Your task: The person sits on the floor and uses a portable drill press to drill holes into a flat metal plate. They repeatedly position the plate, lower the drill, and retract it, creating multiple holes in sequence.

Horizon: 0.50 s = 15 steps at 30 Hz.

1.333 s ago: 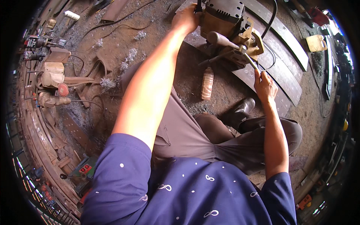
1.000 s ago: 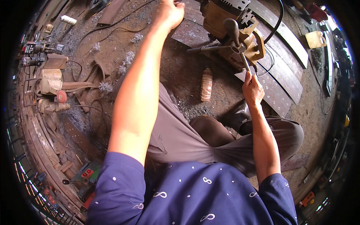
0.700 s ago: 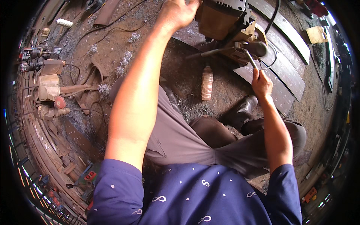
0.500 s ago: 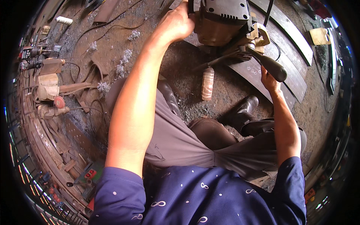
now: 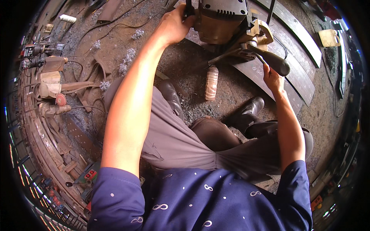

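Note:
A large magnetic drill (image 5: 222, 29) with a dark motor housing stands over the steel plates at top centre. My left hand (image 5: 173, 26) is closed around a dark grip on the machine's left side, its fingertips partly hidden. On the other side my right hand (image 5: 274, 79) is closed at the feed lever (image 5: 271, 61), just below the lever's black knob; part of its grip is hidden. A ribbed plastic bottle (image 5: 211, 82) with a pale wrap stands or lies below the drill; which, I cannot tell.
Long flat steel plates (image 5: 293, 73) with chalk marks fan out to the right. Power tools with cords (image 5: 50, 82) lie at left near metal scrap. Curly shavings (image 5: 129, 57) litter the floor. A cut-open pale plastic container (image 5: 328, 38) stands at far right. My boots (image 5: 250, 111) are close below.
The drill has shifted slightly left and away, both hands moving with it. More of the chalk-marked plate shows beside it. The lever has moved slightly with the machine.

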### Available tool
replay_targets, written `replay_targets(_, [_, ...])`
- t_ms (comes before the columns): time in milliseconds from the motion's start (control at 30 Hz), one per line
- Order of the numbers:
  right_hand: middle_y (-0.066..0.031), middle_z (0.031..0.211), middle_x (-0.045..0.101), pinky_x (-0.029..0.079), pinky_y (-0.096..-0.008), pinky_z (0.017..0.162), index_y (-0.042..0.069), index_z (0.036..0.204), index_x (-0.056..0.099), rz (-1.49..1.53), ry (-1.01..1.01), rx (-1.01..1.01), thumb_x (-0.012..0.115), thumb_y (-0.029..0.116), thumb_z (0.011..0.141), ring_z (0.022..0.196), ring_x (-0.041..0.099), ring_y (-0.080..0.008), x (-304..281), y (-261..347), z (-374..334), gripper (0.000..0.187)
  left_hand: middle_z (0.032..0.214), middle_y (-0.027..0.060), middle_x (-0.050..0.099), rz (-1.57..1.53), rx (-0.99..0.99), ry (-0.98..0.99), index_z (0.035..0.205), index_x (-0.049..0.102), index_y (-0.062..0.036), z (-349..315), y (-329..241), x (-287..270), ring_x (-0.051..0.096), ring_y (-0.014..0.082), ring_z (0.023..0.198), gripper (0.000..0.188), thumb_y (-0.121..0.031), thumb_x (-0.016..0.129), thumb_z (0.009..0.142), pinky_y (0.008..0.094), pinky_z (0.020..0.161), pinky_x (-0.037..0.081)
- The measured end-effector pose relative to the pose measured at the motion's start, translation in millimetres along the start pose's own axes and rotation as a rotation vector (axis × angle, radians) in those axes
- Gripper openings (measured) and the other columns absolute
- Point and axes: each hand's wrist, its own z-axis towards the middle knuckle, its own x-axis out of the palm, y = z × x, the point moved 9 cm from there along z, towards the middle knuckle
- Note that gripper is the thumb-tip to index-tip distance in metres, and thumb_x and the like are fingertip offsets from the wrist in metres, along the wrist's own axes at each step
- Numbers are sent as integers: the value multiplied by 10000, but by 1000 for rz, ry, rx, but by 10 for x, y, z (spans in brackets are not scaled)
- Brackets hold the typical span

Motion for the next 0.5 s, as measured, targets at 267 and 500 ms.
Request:
replay_targets(267, [-247,813,706,542,-580,712,64,875,597,-154,168,223,529,456,1049,786,698,-470,295,171,-171,434,914,199,757,-71,10,-111,1157,619,1,161,-20,-123,750,354,934,213,-77,531,980,464,805,569])
replay_targets(500, [-210,649,552,453,-508,555,63,766,534,-20,-9,13,624,343,1037,605,573,-450,69,112,11,401,944,206,753,144,-97,-99,1148,639,-43,54,-121,-166,732,388,965,205,-125,576,972,484,821,563])
